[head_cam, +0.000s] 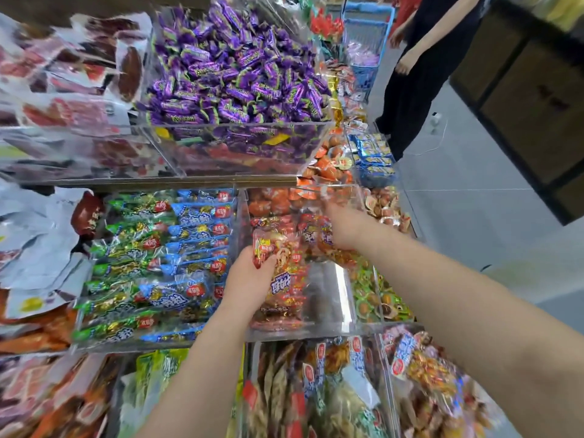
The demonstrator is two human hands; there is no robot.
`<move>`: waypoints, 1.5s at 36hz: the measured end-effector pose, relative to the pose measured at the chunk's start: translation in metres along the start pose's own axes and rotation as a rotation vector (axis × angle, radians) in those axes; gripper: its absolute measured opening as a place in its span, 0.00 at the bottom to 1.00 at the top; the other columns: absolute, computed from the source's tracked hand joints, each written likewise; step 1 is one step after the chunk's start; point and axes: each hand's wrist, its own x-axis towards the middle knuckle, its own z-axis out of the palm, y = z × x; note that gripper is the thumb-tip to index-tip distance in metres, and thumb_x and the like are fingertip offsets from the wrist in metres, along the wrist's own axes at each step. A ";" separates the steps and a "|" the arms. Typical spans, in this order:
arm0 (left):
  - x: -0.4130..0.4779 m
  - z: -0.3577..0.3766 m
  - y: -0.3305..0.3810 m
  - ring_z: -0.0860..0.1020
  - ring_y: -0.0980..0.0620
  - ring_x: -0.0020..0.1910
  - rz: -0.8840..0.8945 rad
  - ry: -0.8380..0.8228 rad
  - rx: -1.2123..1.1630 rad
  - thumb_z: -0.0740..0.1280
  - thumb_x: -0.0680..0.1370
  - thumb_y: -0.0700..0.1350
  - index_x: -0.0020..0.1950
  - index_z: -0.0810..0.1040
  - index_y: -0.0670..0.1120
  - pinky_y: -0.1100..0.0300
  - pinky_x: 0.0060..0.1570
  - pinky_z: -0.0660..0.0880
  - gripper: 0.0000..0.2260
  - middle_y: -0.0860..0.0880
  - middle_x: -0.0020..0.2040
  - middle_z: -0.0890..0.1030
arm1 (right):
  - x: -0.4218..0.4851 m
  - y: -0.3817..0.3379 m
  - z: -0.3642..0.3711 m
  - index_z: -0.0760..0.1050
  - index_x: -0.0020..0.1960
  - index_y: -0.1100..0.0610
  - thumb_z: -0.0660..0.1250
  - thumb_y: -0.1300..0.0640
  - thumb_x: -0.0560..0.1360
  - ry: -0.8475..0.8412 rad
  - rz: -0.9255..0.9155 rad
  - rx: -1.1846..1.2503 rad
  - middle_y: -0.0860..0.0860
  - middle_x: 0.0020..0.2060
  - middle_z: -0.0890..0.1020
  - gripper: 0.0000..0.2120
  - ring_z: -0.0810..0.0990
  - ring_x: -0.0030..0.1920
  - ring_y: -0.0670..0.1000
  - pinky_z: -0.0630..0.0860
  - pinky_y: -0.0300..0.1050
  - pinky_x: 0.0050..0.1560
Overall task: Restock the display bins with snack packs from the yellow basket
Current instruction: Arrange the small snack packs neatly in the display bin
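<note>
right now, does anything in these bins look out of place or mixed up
Yes: yellow wrapped pieces lie against the clear front wall of the purple candy bin, strays among all-purple wrappers. The left hand grips a red snack pack; nothing else stands out.

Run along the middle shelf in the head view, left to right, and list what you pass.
From the left: white-and-grey pouches → green packs → blue packs → clear bin of red snack packs, with left hand then right hand in it → small green-wrapped snacks.
</note>
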 end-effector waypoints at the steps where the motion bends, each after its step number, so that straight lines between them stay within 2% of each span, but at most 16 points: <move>1: 0.001 0.000 -0.001 0.74 0.61 0.43 -0.005 0.003 0.016 0.64 0.79 0.53 0.55 0.72 0.56 0.66 0.36 0.66 0.05 0.63 0.44 0.74 | 0.008 -0.004 0.005 0.59 0.70 0.60 0.59 0.67 0.74 -0.033 -0.013 -0.062 0.60 0.56 0.78 0.25 0.78 0.52 0.61 0.73 0.49 0.43; 6: 0.007 0.000 -0.005 0.74 0.59 0.43 -0.046 -0.009 0.035 0.63 0.80 0.53 0.57 0.73 0.54 0.64 0.36 0.67 0.07 0.60 0.45 0.76 | 0.040 -0.016 0.035 0.58 0.72 0.52 0.55 0.67 0.77 -0.116 -0.019 -0.239 0.56 0.62 0.75 0.26 0.76 0.60 0.59 0.74 0.52 0.53; 9: 0.009 -0.002 -0.004 0.77 0.56 0.47 -0.074 -0.015 0.022 0.63 0.80 0.52 0.58 0.74 0.53 0.60 0.42 0.71 0.08 0.57 0.48 0.79 | 0.051 -0.012 0.050 0.61 0.69 0.50 0.57 0.68 0.74 -0.060 -0.058 -0.260 0.55 0.51 0.78 0.26 0.77 0.52 0.58 0.72 0.49 0.47; 13: 0.013 -0.004 -0.002 0.79 0.56 0.47 -0.094 -0.027 -0.024 0.63 0.80 0.52 0.55 0.73 0.55 0.57 0.45 0.76 0.05 0.56 0.50 0.80 | 0.058 0.005 0.070 0.60 0.71 0.47 0.67 0.64 0.70 0.091 -0.246 -0.384 0.54 0.66 0.69 0.34 0.63 0.68 0.58 0.58 0.58 0.69; 17: 0.017 -0.003 0.000 0.80 0.54 0.50 -0.098 -0.039 -0.063 0.64 0.80 0.53 0.56 0.73 0.56 0.52 0.53 0.78 0.06 0.56 0.51 0.81 | 0.057 0.012 0.090 0.42 0.77 0.50 0.65 0.62 0.70 0.074 -0.195 -0.412 0.55 0.74 0.50 0.44 0.44 0.75 0.60 0.38 0.59 0.72; 21: 0.021 -0.002 0.001 0.79 0.57 0.48 -0.092 -0.026 -0.119 0.64 0.80 0.51 0.54 0.74 0.58 0.58 0.47 0.78 0.04 0.58 0.49 0.81 | 0.061 0.016 0.102 0.24 0.72 0.52 0.62 0.59 0.73 0.033 -0.143 -0.549 0.55 0.76 0.37 0.48 0.31 0.73 0.61 0.25 0.61 0.64; 24: 0.024 -0.003 0.000 0.78 0.60 0.47 -0.093 -0.022 -0.131 0.64 0.80 0.51 0.48 0.74 0.59 0.63 0.40 0.74 0.02 0.59 0.47 0.80 | 0.066 0.015 0.101 0.19 0.68 0.51 0.64 0.57 0.73 0.036 -0.129 -0.589 0.53 0.76 0.37 0.51 0.33 0.74 0.60 0.26 0.62 0.64; 28: 0.027 -0.005 -0.003 0.79 0.56 0.48 -0.110 -0.033 -0.137 0.64 0.79 0.52 0.50 0.74 0.59 0.54 0.49 0.78 0.01 0.58 0.49 0.81 | 0.071 0.015 0.106 0.16 0.64 0.50 0.63 0.56 0.74 0.033 -0.118 -0.611 0.52 0.76 0.38 0.51 0.35 0.75 0.59 0.32 0.64 0.68; 36: 0.024 -0.006 0.001 0.75 0.60 0.46 -0.153 -0.015 -0.196 0.62 0.80 0.55 0.51 0.73 0.57 0.56 0.49 0.70 0.04 0.61 0.48 0.77 | 0.063 0.010 0.092 0.25 0.73 0.49 0.64 0.58 0.72 0.013 -0.148 -0.566 0.54 0.76 0.38 0.50 0.35 0.75 0.59 0.31 0.64 0.68; 38: 0.020 -0.006 0.005 0.78 0.51 0.51 -0.175 -0.006 -0.228 0.61 0.80 0.58 0.57 0.73 0.56 0.52 0.53 0.73 0.10 0.64 0.47 0.74 | 0.055 0.007 0.088 0.26 0.74 0.50 0.62 0.59 0.73 0.062 -0.177 -0.549 0.55 0.76 0.37 0.47 0.33 0.74 0.60 0.29 0.63 0.67; 41: 0.015 -0.005 0.012 0.77 0.42 0.61 -0.232 -0.003 -0.359 0.61 0.79 0.60 0.66 0.73 0.51 0.44 0.62 0.73 0.20 0.53 0.61 0.79 | 0.036 0.006 0.083 0.49 0.77 0.55 0.65 0.56 0.73 0.272 -0.156 -0.146 0.57 0.74 0.55 0.38 0.50 0.74 0.60 0.44 0.58 0.73; 44: 0.008 -0.005 0.018 0.77 0.48 0.62 -0.249 -0.015 -0.546 0.63 0.78 0.59 0.70 0.72 0.50 0.44 0.63 0.73 0.22 0.50 0.65 0.78 | 0.003 -0.001 0.075 0.76 0.60 0.56 0.63 0.53 0.77 0.254 0.075 0.823 0.53 0.55 0.77 0.13 0.74 0.57 0.53 0.69 0.51 0.64; 46: 0.006 -0.003 0.019 0.77 0.48 0.63 -0.236 -0.013 -0.620 0.65 0.78 0.57 0.68 0.73 0.48 0.44 0.63 0.73 0.21 0.49 0.65 0.78 | -0.021 -0.007 0.074 0.79 0.50 0.55 0.61 0.54 0.78 0.148 0.224 1.311 0.53 0.48 0.81 0.09 0.79 0.50 0.54 0.74 0.53 0.58; 49: 0.003 -0.001 0.019 0.84 0.53 0.49 -0.219 -0.038 -0.686 0.66 0.79 0.51 0.57 0.77 0.50 0.52 0.45 0.81 0.09 0.52 0.51 0.85 | -0.049 -0.018 0.073 0.76 0.50 0.54 0.63 0.51 0.78 -0.051 0.279 1.794 0.56 0.45 0.81 0.08 0.81 0.45 0.53 0.79 0.47 0.48; 52: -0.001 0.001 0.024 0.85 0.46 0.45 -0.193 -0.052 -0.685 0.68 0.78 0.47 0.59 0.74 0.46 0.43 0.44 0.81 0.11 0.46 0.50 0.85 | -0.067 -0.030 0.072 0.71 0.57 0.54 0.69 0.51 0.72 -0.091 0.280 2.008 0.56 0.53 0.78 0.16 0.80 0.48 0.52 0.79 0.42 0.43; 54: -0.005 0.002 0.026 0.84 0.43 0.40 -0.163 -0.077 -0.666 0.68 0.79 0.45 0.59 0.73 0.45 0.46 0.34 0.79 0.11 0.42 0.49 0.84 | -0.076 -0.038 0.072 0.70 0.60 0.57 0.69 0.56 0.72 -0.106 0.269 2.126 0.54 0.47 0.81 0.18 0.81 0.41 0.49 0.79 0.40 0.36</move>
